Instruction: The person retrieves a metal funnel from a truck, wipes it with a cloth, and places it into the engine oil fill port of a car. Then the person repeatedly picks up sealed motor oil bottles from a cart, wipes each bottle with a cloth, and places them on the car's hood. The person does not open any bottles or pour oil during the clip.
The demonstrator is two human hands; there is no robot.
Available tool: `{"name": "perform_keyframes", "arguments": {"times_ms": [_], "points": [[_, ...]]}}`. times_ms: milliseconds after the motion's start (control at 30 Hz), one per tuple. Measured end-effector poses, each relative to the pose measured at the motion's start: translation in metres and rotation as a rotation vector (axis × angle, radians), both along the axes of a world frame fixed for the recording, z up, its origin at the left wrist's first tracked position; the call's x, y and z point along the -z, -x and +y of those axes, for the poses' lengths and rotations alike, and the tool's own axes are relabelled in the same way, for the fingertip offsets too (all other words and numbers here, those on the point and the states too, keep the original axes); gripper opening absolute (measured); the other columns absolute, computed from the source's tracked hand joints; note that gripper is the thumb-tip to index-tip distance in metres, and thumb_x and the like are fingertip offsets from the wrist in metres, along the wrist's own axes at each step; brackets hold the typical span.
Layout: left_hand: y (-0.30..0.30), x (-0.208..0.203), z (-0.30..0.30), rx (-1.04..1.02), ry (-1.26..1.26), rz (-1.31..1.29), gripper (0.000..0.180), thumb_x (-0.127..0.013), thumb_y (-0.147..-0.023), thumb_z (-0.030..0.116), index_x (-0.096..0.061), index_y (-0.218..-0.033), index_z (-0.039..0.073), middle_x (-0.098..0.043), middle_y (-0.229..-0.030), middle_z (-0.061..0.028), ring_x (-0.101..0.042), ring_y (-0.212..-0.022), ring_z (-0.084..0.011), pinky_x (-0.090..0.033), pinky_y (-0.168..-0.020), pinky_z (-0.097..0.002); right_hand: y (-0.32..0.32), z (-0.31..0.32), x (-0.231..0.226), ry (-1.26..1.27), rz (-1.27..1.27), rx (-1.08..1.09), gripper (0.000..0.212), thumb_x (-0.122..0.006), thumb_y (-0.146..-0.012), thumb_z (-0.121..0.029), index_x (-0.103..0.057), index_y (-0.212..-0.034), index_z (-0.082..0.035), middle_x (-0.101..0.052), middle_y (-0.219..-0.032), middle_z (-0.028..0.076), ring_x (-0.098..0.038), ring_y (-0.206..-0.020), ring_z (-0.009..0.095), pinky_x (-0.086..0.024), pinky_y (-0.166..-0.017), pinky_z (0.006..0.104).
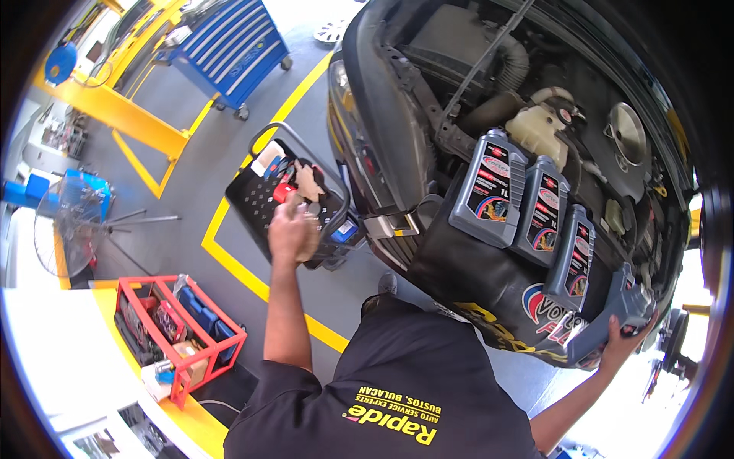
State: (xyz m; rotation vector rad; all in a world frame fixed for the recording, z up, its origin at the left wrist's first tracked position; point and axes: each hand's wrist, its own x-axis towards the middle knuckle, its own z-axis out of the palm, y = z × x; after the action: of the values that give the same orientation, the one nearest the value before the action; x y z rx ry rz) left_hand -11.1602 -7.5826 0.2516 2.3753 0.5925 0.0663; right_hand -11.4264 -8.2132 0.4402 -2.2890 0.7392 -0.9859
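At the right, my right hand (616, 348) is closed around a grey motor oil bottle (621, 307) that leans at the edge of the black fender cover (451, 264). Next to it on the cover, three more grey bottles with dark labels stand in a row, the largest-looking one (489, 187) farthest left. Over a black tray cart (256, 191) my left hand (289, 229) is smeared by motion. A tan, cloth-like thing (310, 237) shows beside its fingers; whether they grip it is unclear. A red item (284, 191) and a pale rag (309, 182) lie in the tray.
The car's open engine bay holds a whitish plastic reservoir (539, 130) and a metal funnel (628, 131); a prop rod (489, 57) crosses above. A blue tool cabinet (229, 53), a yellow lift arm (130, 115), a red-framed tool rack (180, 329) and a fan (73, 222) stand around.
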Motion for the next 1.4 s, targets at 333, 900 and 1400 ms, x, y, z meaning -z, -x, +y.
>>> {"name": "perform_keyframes", "arguments": {"times_ms": [333,900,1400], "points": [[-0.037,0.148,0.13,-0.067,-0.34,0.515,0.081,-0.057,-0.091,0.069,-0.047,-0.145,0.01,-0.054,-0.14,-0.033,-0.054,-0.13,-0.0501,-0.045,-0.109,-0.0553,-0.08,-0.078,0.025,0.013,0.447,0.292,0.129,-0.092,-0.064,-0.043,-0.019,-0.162,0.001,-0.06,-0.131,0.032,-0.067,-0.109,0.039,-0.056,-0.092,0.0429],[-0.04,-0.072,-0.126,0.088,0.854,-0.554,0.056,-0.058,-0.107,0.034,-0.046,-0.147,-0.002,-0.057,-0.14,-0.0125,-0.06,-0.119,-0.0216,-0.047,-0.104,-0.0324,-0.142,0.073,0.034,-0.001,1.003,0.046,0.131,-0.077,-0.07,-0.077,-0.017,-0.163,-0.007,-0.039,-0.153,0.035,-0.046,-0.139,0.05,-0.043,-0.11,0.0569],[0.026,-0.181,-0.336,0.962,1.383,-0.112,0.051,-0.057,-0.106,0.038,-0.051,-0.143,0.003,-0.062,-0.136,-0.01,-0.06,-0.126,-0.0241,-0.047,-0.109,-0.0407,-0.001,0.067,0.015,-0.485,0.07,-0.721,0.115,-0.093,-0.061,-0.033,-0.034,-0.152,0.006,-0.047,-0.145,0.02,-0.047,-0.138,0.031,-0.032,-0.117,0.0386]]}}
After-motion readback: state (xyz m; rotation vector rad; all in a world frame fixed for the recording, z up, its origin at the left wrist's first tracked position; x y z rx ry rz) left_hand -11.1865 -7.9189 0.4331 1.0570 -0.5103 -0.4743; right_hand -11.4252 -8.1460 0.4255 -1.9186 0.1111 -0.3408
